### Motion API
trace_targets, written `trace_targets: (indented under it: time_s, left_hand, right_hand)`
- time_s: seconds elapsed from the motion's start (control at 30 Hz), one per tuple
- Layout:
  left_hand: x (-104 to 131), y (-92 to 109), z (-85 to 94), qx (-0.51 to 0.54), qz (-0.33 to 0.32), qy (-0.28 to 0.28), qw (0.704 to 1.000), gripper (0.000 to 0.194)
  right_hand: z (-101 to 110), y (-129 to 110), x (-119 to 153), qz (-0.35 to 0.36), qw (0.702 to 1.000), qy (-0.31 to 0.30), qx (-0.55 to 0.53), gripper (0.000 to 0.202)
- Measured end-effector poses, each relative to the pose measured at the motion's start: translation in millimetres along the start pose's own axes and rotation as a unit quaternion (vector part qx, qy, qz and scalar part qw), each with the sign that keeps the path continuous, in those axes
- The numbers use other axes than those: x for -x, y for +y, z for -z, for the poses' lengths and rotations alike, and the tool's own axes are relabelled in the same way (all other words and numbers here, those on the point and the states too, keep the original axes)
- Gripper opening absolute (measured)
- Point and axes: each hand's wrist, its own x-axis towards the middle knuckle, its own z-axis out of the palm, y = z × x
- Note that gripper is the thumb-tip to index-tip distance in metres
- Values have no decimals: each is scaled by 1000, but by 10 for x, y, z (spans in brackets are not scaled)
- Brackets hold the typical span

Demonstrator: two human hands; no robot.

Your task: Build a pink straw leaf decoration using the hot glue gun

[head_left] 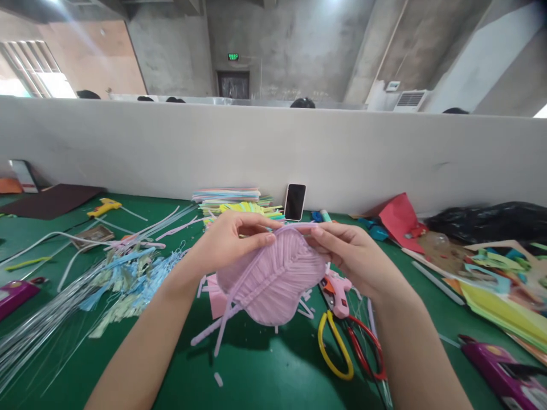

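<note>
In front of me I hold up a lilac leaf shape (277,279) made of fuzzy pipe cleaners laid side by side, with a raised rib down its middle. Two loose lilac ends (213,330) stick out at its lower left. My left hand (235,239) pinches the upper left edge, thumb in front and fingers behind. At the upper right, the fingertips of my right hand (354,247) are closed on the edge, where a lilac pipe cleaner runs between both hands. The fingers behind the leaf are partly hidden.
Beneath the leaf is a green table (273,376). Scissors (335,347) and a pink glue gun (339,293) lie beside my right forearm. Wire stems with blue tassels (141,279) spread left. Pipe-cleaner bundles (231,196) and a phone (295,202) are by the partition (256,148).
</note>
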Motion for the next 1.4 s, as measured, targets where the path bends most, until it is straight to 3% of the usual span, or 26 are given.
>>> trace_targets:
  time_s: [0.17, 0.27, 0.4, 0.63, 0.87, 1.1, 1.23, 1.4]
  left_hand:
    - [15, 46, -15, -35, 3, -30, 999, 20]
    - [14, 62, -40, -34, 6, -39, 999, 19]
    - [10, 59, -48, -42, 8, -41, 998, 19]
    - [14, 34, -17, -87, -8, -46, 995, 20]
    - [7, 39, -50, -79, 1, -37, 996, 20]
    - [-5, 9, -39, 11, 32, -29, 999, 18]
    - [-43, -56, -42, 70, 46, -18, 996, 20]
    - [-52, -89, -27, 76, 63, -12, 995, 22]
  right_hand:
    - [68, -46, 6, 37, 999, -14, -33, 32]
    - [67, -86, 27, 61, 998, -21, 24, 23]
    - [51, -133, 58, 18, 994, -45, 96, 23]
    - [58, -139, 60, 6, 985, -73, 159, 23]
    - [40, -85, 43, -20, 994, -79, 72, 29]
    - [11, 32, -58, 2, 996, -91, -10, 23]
    - [-46, 180, -169, -49, 983, -109, -137, 34]
    - [-126, 254, -205, -66, 980, -116, -151, 45]
